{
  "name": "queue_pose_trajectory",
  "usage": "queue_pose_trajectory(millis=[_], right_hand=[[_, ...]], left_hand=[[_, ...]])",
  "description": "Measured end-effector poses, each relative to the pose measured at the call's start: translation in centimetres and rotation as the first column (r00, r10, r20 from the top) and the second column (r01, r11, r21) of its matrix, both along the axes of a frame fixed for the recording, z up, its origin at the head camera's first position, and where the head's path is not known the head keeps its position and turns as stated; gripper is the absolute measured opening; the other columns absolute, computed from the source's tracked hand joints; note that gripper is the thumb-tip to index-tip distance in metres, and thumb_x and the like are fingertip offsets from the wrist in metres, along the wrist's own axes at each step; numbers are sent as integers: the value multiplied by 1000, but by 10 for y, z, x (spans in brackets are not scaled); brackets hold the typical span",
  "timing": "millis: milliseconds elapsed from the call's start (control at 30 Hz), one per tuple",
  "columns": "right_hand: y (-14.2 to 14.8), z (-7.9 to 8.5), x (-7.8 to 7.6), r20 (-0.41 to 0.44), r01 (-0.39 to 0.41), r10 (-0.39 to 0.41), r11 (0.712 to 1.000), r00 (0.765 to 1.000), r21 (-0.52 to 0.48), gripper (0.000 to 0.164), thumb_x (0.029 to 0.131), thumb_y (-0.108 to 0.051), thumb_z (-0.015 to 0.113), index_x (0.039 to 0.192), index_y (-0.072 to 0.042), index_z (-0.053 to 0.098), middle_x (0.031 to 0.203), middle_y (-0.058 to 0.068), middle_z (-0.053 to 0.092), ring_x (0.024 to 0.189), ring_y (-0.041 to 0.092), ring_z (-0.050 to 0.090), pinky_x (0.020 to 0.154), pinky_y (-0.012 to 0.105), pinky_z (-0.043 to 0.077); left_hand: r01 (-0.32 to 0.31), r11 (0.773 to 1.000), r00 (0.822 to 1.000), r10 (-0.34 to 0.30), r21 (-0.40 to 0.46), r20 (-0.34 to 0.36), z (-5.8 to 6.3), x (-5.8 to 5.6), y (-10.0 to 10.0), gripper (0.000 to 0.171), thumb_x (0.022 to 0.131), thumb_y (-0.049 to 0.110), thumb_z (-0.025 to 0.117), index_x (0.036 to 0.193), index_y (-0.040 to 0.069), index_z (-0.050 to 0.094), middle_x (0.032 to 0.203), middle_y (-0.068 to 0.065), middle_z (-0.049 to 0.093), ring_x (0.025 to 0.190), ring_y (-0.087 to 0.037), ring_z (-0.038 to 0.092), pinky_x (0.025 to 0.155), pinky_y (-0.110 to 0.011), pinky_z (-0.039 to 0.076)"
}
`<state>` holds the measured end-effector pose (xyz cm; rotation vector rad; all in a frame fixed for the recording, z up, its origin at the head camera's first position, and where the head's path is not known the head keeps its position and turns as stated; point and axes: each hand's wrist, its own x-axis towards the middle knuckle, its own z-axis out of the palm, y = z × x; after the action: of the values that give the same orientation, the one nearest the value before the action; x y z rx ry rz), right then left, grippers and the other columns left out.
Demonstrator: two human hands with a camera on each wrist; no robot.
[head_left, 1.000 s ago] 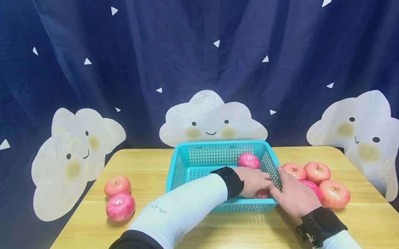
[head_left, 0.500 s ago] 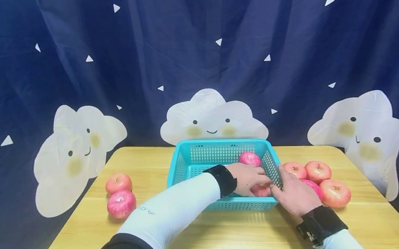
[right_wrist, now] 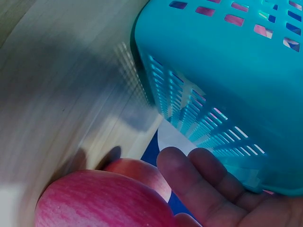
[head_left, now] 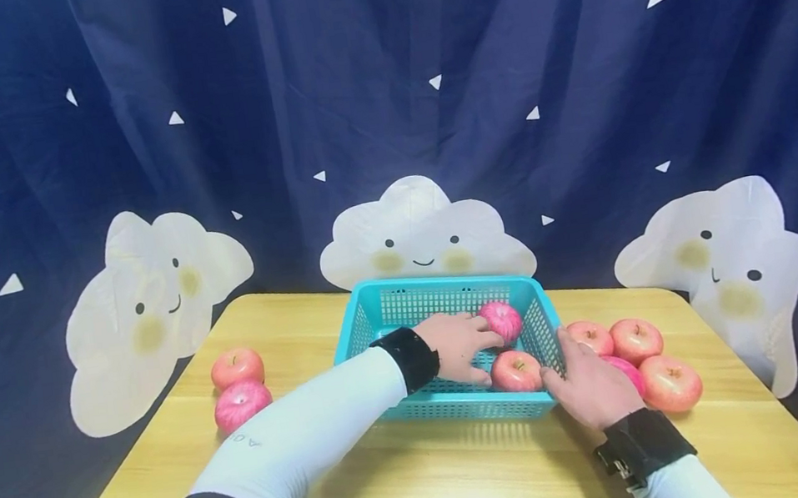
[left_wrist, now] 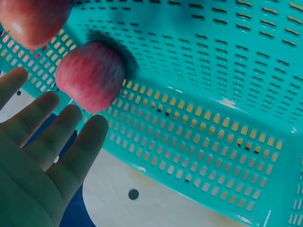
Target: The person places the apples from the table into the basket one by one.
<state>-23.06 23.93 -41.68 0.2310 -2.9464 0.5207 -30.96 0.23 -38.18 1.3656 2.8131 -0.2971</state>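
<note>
A turquoise plastic basket (head_left: pixel 466 413) with perforated walls stands on the table. Inside, toward its right end, lie a deep pink apple (head_left: pixel 503 321) and a paler red apple (head_left: pixel 517 371). My left hand (head_left: pixel 455 348) reaches into it with fingers spread, just left of both apples, holding nothing. In the left wrist view, its fingertips (left_wrist: pixel 97 127) overlap the lower edge of the pink apple (left_wrist: pixel 90 78). My right hand (head_left: pixel 592 383) holds the basket's right rim near the front corner, thumb at the rim and fingers (right_wrist: pixel 177 165) along the outer wall.
Several apples (head_left: pixel 671 384) sit on the table right of the basket, beside my right hand; one deep pink apple (head_left: pixel 626 375) is partly hidden by it. Two more apples (head_left: pixel 237 370) stand at the left. A dark blue curtain (head_left: pixel 376 75) hangs behind the table (head_left: pixel 429 480).
My left hand has let go of the paler apple at the basket's front right corner and drawn back to the left, fingers spreading. The right hand stays at the rim.
</note>
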Motion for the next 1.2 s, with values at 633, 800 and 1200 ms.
queue_pose_trajectory(millis=[633,800,1200], right_hand=[[2,1,0,8,0,0,1000,1000,-12,78,100,-42,52,157,4,25,152,27,42,124,46,56,88,60,53],[1,1,0,4,1,0,1000,1000,-9,78,100,-41,52,157,5,25,152,27,42,124,46,56,87,60,53],[0,3,1,24,12,-11,1000,1000,-28,78,100,-41,53,157,4,25,153,27,40,125,46,55,90,60,52]], left_hand=[[-132,984,991,133,119,1,23,5,-57,69,92,63,59,151,28,49,149,-1,50,138,-25,45,106,-45,45],[-147,976,989,148,158,5,28,10,-70,68,92,61,60,150,28,50,149,-3,50,139,-26,44,105,-44,47],[-162,962,985,169,220,-17,31,18,-103,67,91,60,62,148,25,52,146,-4,53,135,-26,47,104,-45,46]])
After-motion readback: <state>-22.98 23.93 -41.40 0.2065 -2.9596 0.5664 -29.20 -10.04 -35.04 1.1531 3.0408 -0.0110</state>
